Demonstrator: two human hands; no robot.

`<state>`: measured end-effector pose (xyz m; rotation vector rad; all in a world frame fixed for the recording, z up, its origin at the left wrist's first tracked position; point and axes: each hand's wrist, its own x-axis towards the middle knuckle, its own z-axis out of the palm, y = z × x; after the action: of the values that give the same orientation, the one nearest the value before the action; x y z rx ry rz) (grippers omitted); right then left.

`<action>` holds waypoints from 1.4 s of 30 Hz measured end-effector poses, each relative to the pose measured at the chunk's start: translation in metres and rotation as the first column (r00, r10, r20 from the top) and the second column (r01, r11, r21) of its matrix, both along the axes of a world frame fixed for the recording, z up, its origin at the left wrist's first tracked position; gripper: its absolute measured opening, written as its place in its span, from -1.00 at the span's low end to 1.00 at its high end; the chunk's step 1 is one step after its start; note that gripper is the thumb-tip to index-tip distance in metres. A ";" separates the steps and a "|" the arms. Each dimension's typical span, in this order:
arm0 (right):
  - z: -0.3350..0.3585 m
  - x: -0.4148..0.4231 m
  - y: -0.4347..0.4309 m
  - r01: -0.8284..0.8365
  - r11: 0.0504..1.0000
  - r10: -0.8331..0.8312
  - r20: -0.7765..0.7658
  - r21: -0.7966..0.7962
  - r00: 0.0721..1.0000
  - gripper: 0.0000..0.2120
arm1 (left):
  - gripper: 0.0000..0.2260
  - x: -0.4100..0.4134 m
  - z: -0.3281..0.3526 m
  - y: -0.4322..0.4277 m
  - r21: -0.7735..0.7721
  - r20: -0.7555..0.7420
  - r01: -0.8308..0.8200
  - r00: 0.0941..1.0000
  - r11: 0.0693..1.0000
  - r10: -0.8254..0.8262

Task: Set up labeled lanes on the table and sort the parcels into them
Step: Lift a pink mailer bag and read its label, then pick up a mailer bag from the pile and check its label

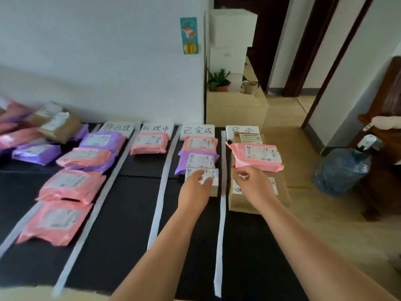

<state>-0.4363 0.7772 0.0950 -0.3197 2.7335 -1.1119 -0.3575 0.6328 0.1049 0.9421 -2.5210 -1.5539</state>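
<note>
On the black table (125, 224), white strips (220, 235) mark off four lanes, each headed by a handwritten label (198, 130) at the far end. In the third lane a pink mailer (200, 144) lies nearest the label, with a purple mailer (197, 160) next to it. A small box (211, 174) lies closest to the person, against the purple mailer's near edge. The left hand (195, 190) grips this box, thumb on its white sticker and fingers curled over its left side.

The right hand (251, 185) hovers over a brown carton (238, 205) in the fourth lane, fingers loosely bent and holding nothing. Its fingertips are at the near edge of a pink bag (258, 156) lying farther up that lane. Whether they touch it cannot be told.

The first lane holds a row of parcels (69, 185), pink and purple. The second lane holds a lone packet (149, 143) just below its label. A blurred heap (54, 124) of pink, purple and brown parcels sits at the table's far left, outside the lanes. A water jug (342, 168) stands on the floor to the right.
</note>
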 end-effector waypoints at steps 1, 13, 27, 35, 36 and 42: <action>0.004 0.009 -0.011 -0.033 0.999 0.033 -0.003 -0.001 0.999 -0.71 | -0.61 0.012 0.003 -0.006 0.000 -0.010 -0.018 1.000 1.000 0.018; 0.047 0.126 -0.157 -0.389 0.921 0.388 -0.098 0.003 0.917 -0.64 | -0.55 0.154 0.026 -0.128 -0.014 -0.087 -0.309 0.948 0.951 0.306; 0.036 0.347 -0.441 -0.545 0.830 0.528 -0.151 -0.115 0.836 -0.66 | -0.59 0.406 0.026 -0.385 -0.164 -0.086 -0.509 0.861 0.845 0.501; 0.030 0.385 -0.537 -0.502 0.851 0.491 -0.106 -0.154 0.865 -0.67 | -0.60 0.456 0.017 -0.478 -0.155 -0.091 -0.494 0.870 0.856 0.485; 0.028 0.383 -0.549 -0.496 0.853 0.487 -0.094 -0.160 0.868 -0.68 | -0.60 0.456 0.015 -0.490 -0.152 -0.095 -0.492 0.870 0.857 0.483; 0.013 0.356 -0.636 -0.460 0.864 0.455 -0.076 -0.204 0.887 -0.69 | -0.60 0.430 0.003 -0.575 -0.194 -0.085 -0.461 0.887 0.866 0.453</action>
<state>-0.0798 0.1415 0.1083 -0.9635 2.3589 -1.2599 0.0725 0.0577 0.1079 1.3375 -2.1567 -1.1269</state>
